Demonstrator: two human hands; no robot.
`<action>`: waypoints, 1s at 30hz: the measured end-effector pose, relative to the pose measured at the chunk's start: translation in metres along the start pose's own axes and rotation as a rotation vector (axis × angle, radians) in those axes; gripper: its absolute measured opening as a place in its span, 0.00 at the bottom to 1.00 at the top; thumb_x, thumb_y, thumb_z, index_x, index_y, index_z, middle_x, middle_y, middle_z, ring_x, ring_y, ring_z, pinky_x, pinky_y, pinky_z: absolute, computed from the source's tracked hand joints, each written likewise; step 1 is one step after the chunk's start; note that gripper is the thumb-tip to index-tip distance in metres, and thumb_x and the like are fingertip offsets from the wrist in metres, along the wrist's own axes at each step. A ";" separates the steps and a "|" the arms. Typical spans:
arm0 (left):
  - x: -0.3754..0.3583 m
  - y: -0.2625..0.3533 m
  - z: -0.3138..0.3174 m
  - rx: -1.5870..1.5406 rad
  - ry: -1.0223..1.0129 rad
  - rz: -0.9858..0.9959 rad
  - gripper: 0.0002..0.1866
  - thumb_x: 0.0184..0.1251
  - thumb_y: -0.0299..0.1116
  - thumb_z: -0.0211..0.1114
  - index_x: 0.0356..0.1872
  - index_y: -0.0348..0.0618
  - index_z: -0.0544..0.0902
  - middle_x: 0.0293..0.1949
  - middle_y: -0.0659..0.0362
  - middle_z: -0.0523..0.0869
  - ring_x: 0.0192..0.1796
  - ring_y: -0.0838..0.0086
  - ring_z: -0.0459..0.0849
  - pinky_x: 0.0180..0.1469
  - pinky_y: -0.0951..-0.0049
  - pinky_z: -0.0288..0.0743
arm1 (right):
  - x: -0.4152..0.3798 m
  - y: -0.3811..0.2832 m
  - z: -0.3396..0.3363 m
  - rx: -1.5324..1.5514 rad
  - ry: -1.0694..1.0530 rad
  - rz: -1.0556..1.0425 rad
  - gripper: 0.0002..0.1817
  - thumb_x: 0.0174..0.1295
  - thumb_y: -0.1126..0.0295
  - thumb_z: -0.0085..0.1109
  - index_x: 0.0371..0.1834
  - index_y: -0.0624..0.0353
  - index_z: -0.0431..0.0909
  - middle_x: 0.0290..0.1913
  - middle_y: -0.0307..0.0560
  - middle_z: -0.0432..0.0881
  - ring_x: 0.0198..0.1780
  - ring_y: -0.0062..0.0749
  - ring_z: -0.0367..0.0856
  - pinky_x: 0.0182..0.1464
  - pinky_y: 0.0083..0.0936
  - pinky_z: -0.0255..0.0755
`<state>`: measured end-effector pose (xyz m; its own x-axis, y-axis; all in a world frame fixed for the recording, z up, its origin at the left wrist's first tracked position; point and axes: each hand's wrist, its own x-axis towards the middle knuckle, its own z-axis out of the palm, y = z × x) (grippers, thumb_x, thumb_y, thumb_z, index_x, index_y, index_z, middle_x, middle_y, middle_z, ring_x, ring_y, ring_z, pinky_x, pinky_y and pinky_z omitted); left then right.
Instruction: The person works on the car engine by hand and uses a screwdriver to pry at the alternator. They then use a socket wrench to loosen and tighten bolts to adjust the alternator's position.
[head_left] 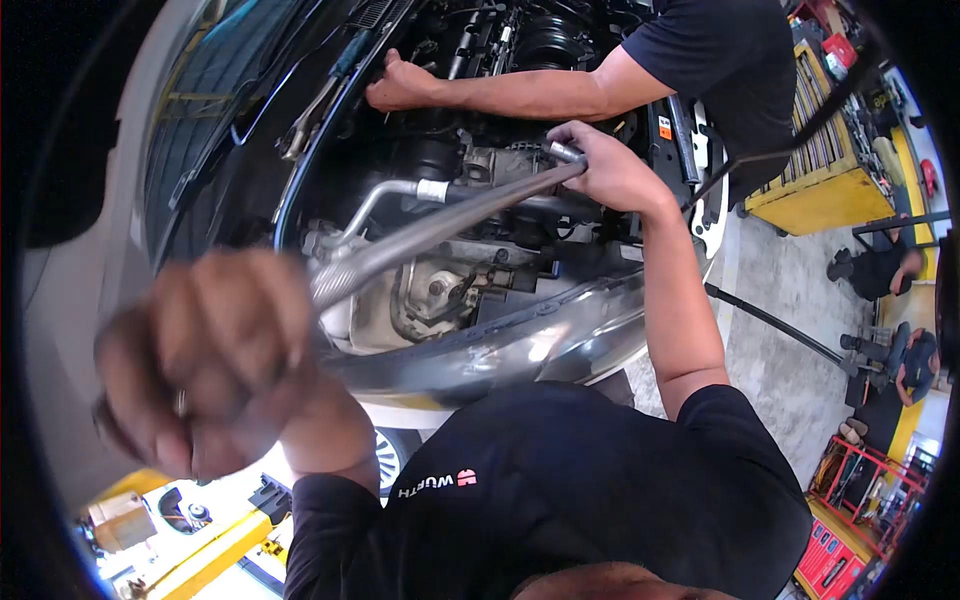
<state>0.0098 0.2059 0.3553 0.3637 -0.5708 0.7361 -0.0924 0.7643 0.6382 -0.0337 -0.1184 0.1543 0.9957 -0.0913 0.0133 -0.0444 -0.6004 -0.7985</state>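
Note:
A long metal bar tool with a knurled handle [440, 225] slants across the open engine bay [500, 200]. My left hand [215, 350], large and blurred near the camera, is closed round its handle end. At the far end my right hand [620, 175] holds the tool by its head, where a short shiny socket piece [565, 152] shows near the fingertips. Below the bar lie a pale metal pipe [375, 205] and engine parts; the glossy dark front edge of the car [480, 350] runs between them and my torso.
A co-worker's bare arm [530, 95] reaches over the engine from the upper right, hand [400, 85] at the bay's far left edge. A yellow tool cabinet [820, 190], a black bar [775, 325], two more people [885, 265] and a red cart [835, 550] are at the right.

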 end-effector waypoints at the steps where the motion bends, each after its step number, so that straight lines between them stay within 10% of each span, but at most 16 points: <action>1: -0.012 0.020 -0.003 -0.080 -0.086 0.017 0.15 0.68 0.38 0.66 0.19 0.64 0.77 0.07 0.77 0.68 0.10 0.91 0.59 0.23 0.81 0.60 | -0.013 -0.013 -0.003 0.131 0.044 -0.042 0.33 0.55 0.76 0.67 0.68 0.63 0.70 0.55 0.59 0.83 0.54 0.44 0.84 0.55 0.35 0.77; 3: -0.046 0.057 0.026 -0.068 0.080 0.185 0.09 0.65 0.35 0.70 0.25 0.49 0.82 0.10 0.70 0.73 0.10 0.86 0.66 0.22 0.76 0.63 | -0.041 -0.032 0.000 0.545 -0.033 0.011 0.37 0.54 0.82 0.56 0.73 0.63 0.65 0.56 0.54 0.79 0.55 0.38 0.82 0.59 0.32 0.76; 9: -0.146 0.126 0.068 -0.245 0.415 0.467 0.13 0.68 0.35 0.60 0.21 0.51 0.77 0.08 0.71 0.68 0.10 0.88 0.62 0.18 0.80 0.56 | -0.116 -0.105 0.072 2.233 0.024 -0.305 0.22 0.73 0.68 0.55 0.67 0.68 0.69 0.52 0.54 0.80 0.52 0.40 0.81 0.59 0.27 0.80; 11: -0.192 0.133 0.077 -0.168 0.725 0.419 0.10 0.71 0.32 0.55 0.27 0.50 0.78 0.13 0.71 0.67 0.15 0.87 0.65 0.24 0.78 0.62 | -0.140 -0.135 0.068 2.220 0.213 -0.088 0.17 0.76 0.64 0.53 0.60 0.64 0.74 0.43 0.47 0.80 0.43 0.31 0.81 0.45 0.21 0.80; 13: -0.237 0.129 0.074 -0.142 0.838 0.236 0.11 0.74 0.31 0.51 0.27 0.49 0.72 0.21 0.68 0.68 0.26 0.81 0.68 0.40 0.70 0.65 | -0.156 -0.151 0.059 2.068 0.133 -0.329 0.15 0.76 0.59 0.54 0.54 0.60 0.76 0.33 0.39 0.78 0.29 0.18 0.75 0.30 0.14 0.70; 17: -0.297 0.070 0.106 -0.135 1.533 -0.207 0.09 0.76 0.33 0.54 0.35 0.43 0.78 0.29 0.60 0.79 0.32 0.73 0.79 0.38 0.71 0.75 | -0.202 -0.219 0.009 1.702 0.227 -0.452 0.15 0.78 0.55 0.50 0.52 0.55 0.76 0.26 0.32 0.72 0.17 0.09 0.62 0.18 0.13 0.55; 20: -0.329 0.012 0.121 -0.315 1.464 -0.859 0.11 0.74 0.41 0.59 0.39 0.45 0.79 0.26 0.61 0.80 0.23 0.73 0.77 0.23 0.77 0.69 | -0.232 -0.267 -0.012 1.443 0.289 -0.497 0.17 0.79 0.55 0.48 0.56 0.55 0.75 0.27 0.34 0.73 0.17 0.10 0.63 0.17 0.13 0.56; 21: -0.342 0.001 0.124 -0.350 1.158 -1.037 0.15 0.75 0.47 0.58 0.36 0.46 0.78 0.20 0.62 0.76 0.17 0.77 0.69 0.19 0.79 0.61 | -0.241 -0.285 -0.015 1.431 0.296 -0.507 0.17 0.79 0.55 0.48 0.56 0.55 0.75 0.27 0.34 0.73 0.17 0.10 0.63 0.17 0.13 0.56; 24: -0.333 -0.030 0.144 -0.603 0.852 -1.172 0.22 0.78 0.54 0.52 0.31 0.45 0.74 0.14 0.65 0.67 0.13 0.80 0.61 0.18 0.78 0.55 | -0.246 -0.326 0.009 1.107 0.807 -0.554 0.18 0.80 0.56 0.46 0.63 0.55 0.68 0.25 0.38 0.67 0.14 0.17 0.60 0.16 0.15 0.58; 26: -0.334 -0.046 0.141 -0.617 0.796 -1.201 0.24 0.79 0.55 0.51 0.32 0.44 0.75 0.14 0.66 0.67 0.13 0.79 0.62 0.18 0.77 0.56 | -0.257 -0.302 0.027 1.019 0.738 -0.617 0.17 0.80 0.57 0.47 0.64 0.53 0.65 0.24 0.38 0.65 0.14 0.17 0.59 0.16 0.16 0.58; 28: -0.341 -0.069 0.134 -0.127 0.382 -1.398 0.25 0.80 0.57 0.48 0.34 0.44 0.77 0.17 0.64 0.73 0.17 0.77 0.70 0.22 0.76 0.62 | -0.274 -0.286 0.037 0.854 0.648 -0.667 0.17 0.80 0.59 0.48 0.66 0.47 0.59 0.23 0.38 0.62 0.13 0.16 0.55 0.15 0.18 0.57; 30: -0.323 -0.070 0.123 0.421 0.108 -1.202 0.29 0.79 0.57 0.48 0.53 0.38 0.81 0.43 0.53 0.86 0.44 0.71 0.83 0.45 0.72 0.75 | -0.292 -0.281 0.040 0.836 0.628 -0.642 0.16 0.80 0.59 0.47 0.64 0.48 0.60 0.23 0.38 0.62 0.13 0.16 0.55 0.15 0.17 0.56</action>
<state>-0.2150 0.3001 0.1007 0.4939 -0.7911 -0.3609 0.0676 -0.3788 0.9230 -0.3084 0.1090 0.3511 0.5957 -0.4727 0.6494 0.7353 -0.0043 -0.6777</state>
